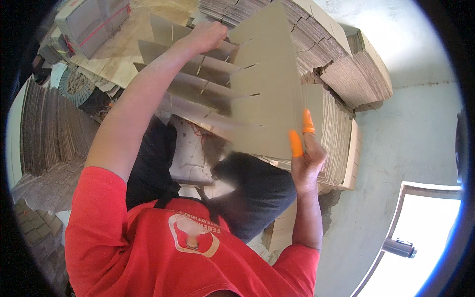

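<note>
A brown cardboard sheet with a row of short slits (262,91) stands tilted before me, above my knees. Several slotted cardboard strips (198,88) stick out leftward from it, roughly parallel, like a box divider; some are blurred. My left hand (209,37) is closed at the far end of the strips, its fingertips partly hidden, gripping near where the farthest strip meets the sheet. On the right, my right hand (310,156) wears orange finger covers on its thumb and a finger. These two digits pinch the sheet's right edge near its lower corner.
Stacks of flat cardboard (316,34) rise at the back, with another stack (336,133) close behind my right hand. More cardboard (47,133) stands at the left. A taped box (94,24) lies at the back left. A pale wall (410,133) bounds the right side.
</note>
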Motion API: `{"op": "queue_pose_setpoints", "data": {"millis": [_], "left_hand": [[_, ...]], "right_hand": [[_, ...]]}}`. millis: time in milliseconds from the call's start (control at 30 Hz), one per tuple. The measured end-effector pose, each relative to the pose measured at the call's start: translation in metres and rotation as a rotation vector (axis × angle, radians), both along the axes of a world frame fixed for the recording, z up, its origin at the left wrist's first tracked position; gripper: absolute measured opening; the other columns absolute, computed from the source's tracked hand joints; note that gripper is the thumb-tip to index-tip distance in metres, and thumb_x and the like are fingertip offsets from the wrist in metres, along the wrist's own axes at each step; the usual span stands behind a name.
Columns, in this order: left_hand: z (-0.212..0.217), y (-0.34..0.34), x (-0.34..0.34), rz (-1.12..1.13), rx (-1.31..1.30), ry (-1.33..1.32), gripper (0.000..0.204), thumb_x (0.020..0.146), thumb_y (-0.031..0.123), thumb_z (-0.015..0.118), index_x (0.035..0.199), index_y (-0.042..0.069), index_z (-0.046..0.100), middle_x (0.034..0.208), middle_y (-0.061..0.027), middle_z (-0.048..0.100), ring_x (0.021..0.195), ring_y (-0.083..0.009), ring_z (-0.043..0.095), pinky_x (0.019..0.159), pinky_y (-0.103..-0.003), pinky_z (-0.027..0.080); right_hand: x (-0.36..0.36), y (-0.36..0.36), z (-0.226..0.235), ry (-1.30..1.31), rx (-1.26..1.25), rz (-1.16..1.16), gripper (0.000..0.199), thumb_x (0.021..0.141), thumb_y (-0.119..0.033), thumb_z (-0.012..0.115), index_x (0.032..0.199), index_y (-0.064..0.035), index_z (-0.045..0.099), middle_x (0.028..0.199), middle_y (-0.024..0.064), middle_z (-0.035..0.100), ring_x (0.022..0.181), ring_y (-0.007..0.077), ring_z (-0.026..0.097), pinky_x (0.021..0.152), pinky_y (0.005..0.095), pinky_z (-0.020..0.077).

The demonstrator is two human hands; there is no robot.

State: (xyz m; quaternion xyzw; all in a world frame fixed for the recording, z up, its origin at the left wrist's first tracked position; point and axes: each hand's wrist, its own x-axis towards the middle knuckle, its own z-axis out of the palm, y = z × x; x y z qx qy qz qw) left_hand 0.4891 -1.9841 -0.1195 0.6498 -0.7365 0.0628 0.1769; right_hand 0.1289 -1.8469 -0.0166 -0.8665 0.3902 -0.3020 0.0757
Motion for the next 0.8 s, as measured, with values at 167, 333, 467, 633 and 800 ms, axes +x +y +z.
{"op": "queue_pose_setpoints", "data": {"millis": [167, 333, 467, 633, 800], "left_hand": [[-0.007, -0.003, 0.002, -0.024, -0.081, 0.042, 0.010, 0.070, 0.008, 0.073, 0.074, 0.005, 0.065, 0.083, -0.0173, 0.067, 0.081, -0.0368, 0.067, 0.067, -0.047, 0.054], [0.003, -0.003, -0.009, 0.029, 0.059, -0.012, 0.019, 0.073, 0.006, 0.070, 0.092, 0.004, 0.067, 0.095, -0.0167, 0.069, 0.089, -0.0375, 0.067, 0.073, -0.046, 0.054], [-0.004, -0.004, 0.003, 0.029, 0.038, 0.026, 0.015, 0.075, 0.007, 0.069, 0.089, 0.003, 0.066, 0.094, -0.0178, 0.068, 0.089, -0.0376, 0.067, 0.073, -0.047, 0.054], [-0.009, -0.008, 0.005, 0.053, 0.051, 0.076, 0.012, 0.072, 0.008, 0.073, 0.081, 0.004, 0.066, 0.093, -0.0151, 0.067, 0.095, -0.0362, 0.065, 0.076, -0.047, 0.053], [-0.002, -0.012, 0.007, 0.023, 0.157, 0.071, 0.025, 0.076, 0.011, 0.073, 0.100, 0.006, 0.067, 0.108, -0.0137, 0.065, 0.112, -0.0328, 0.058, 0.093, -0.045, 0.047]], "right_hand": [[0.003, -0.026, -0.021, 0.002, -0.063, 0.124, 0.034, 0.086, -0.005, 0.070, 0.118, 0.0028, 0.063, 0.070, 0.0149, 0.053, 0.054, 0.0183, 0.048, 0.054, 0.0279, 0.0431], [0.012, -0.026, -0.037, 0.064, 0.058, 0.151, 0.029, 0.088, -0.003, 0.067, 0.115, 0.0042, 0.063, 0.084, 0.0222, 0.064, 0.062, 0.0353, 0.060, 0.059, 0.0334, 0.0491], [0.037, -0.002, -0.021, -0.002, 0.075, 0.070, 0.013, 0.085, 0.004, 0.059, 0.098, 0.0044, 0.058, 0.083, 0.0240, 0.061, 0.072, 0.0382, 0.064, 0.062, 0.0440, 0.0510], [0.035, -0.008, -0.048, 0.081, 0.050, 0.197, 0.009, 0.080, 0.004, 0.059, 0.089, 0.0023, 0.060, 0.078, 0.0216, 0.058, 0.068, 0.0367, 0.062, 0.060, 0.0430, 0.0511], [0.035, -0.018, -0.071, 0.309, 0.272, 0.173, 0.025, 0.084, -0.004, 0.065, 0.109, 0.0013, 0.065, 0.086, 0.0244, 0.064, 0.077, 0.0428, 0.063, 0.064, 0.0432, 0.0509]]}}
